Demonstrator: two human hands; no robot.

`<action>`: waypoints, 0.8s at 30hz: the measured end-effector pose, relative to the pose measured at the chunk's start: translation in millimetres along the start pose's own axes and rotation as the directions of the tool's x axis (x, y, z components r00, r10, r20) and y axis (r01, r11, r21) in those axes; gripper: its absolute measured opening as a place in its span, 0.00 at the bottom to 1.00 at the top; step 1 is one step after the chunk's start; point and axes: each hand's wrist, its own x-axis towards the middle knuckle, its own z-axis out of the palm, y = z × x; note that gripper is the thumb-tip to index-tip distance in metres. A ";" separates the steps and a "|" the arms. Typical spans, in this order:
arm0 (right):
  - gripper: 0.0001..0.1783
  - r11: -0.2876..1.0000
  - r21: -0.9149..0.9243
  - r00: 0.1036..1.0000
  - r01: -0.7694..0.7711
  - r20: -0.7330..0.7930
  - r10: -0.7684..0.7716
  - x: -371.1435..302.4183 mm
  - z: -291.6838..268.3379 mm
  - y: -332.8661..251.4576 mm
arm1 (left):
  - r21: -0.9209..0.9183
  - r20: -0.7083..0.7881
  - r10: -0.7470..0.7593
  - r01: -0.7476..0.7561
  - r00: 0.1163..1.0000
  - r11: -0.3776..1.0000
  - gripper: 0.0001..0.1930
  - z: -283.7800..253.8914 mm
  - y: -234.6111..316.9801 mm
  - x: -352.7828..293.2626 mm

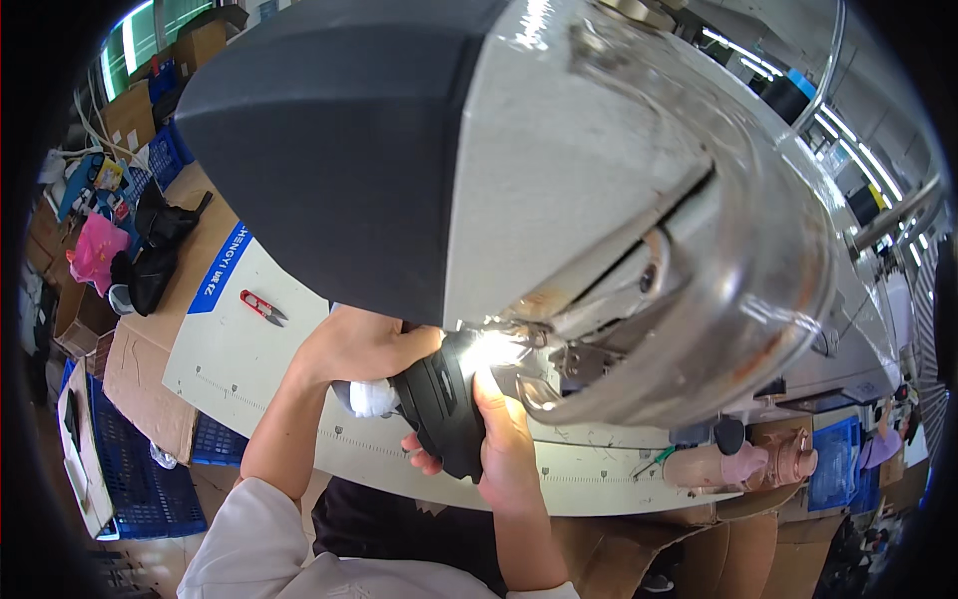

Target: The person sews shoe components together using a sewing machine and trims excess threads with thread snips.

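A large sewing machine [798, 270] with a grey and black head fills the upper middle, its lamp shining brightly by the needle area. Under it I hold a curved black piece with ridges and slots [439, 404], perhaps a shoe upper. My left hand [364, 344] is bent over its far left side, fingers partly hidden behind the piece and the machine. My right hand [506, 434] grips the near right edge, thumb on top. Glare hides where the piece meets the needle. A white wad [371, 399] sits beside the piece, below my left hand.
On the white table [230, 349], marked with a ruler scale, lie red thread snips [263, 307]. At right are a pinkish bottle [733, 466] and a green-handled tool [654, 462]. Black pieces [160, 245] and a pink bundle [97, 252] lie at left, above a blue crate [160, 499].
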 end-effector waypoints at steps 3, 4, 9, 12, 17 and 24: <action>0.32 0.999 -0.026 0.998 -0.047 -0.042 0.046 -1.2 -5.4 0.7 | 0.114 0.016 -0.008 0.006 1.000 0.993 0.04 -2.9 24.7 -1.9; 0.33 0.997 -0.071 0.999 -0.014 -0.042 0.011 -0.8 -7.3 0.6 | 0.093 0.019 -0.116 0.114 0.993 0.989 0.05 -3.7 33.1 -1.2; 0.31 1.000 -0.017 0.997 0.026 0.069 -0.025 1.4 -20.6 -1.2 | -0.096 0.123 0.154 -0.143 0.980 0.985 0.12 -15.2 29.1 -16.2; 0.33 0.998 0.035 0.998 0.052 -0.034 -0.051 4.7 -14.3 2.2 | -0.011 0.205 0.304 -0.308 0.930 0.951 0.21 -15.6 39.4 -35.8; 0.39 0.930 -0.304 0.978 0.206 0.059 -0.198 -0.1 -26.6 14.0 | 0.317 0.075 0.421 -0.422 0.904 0.850 0.22 -16.8 26.4 -53.7; 0.30 0.126 -0.841 0.612 0.526 0.271 -0.743 17.8 14.2 40.4 | 0.008 -0.375 0.249 -0.266 0.893 0.964 0.15 -58.5 35.3 -80.5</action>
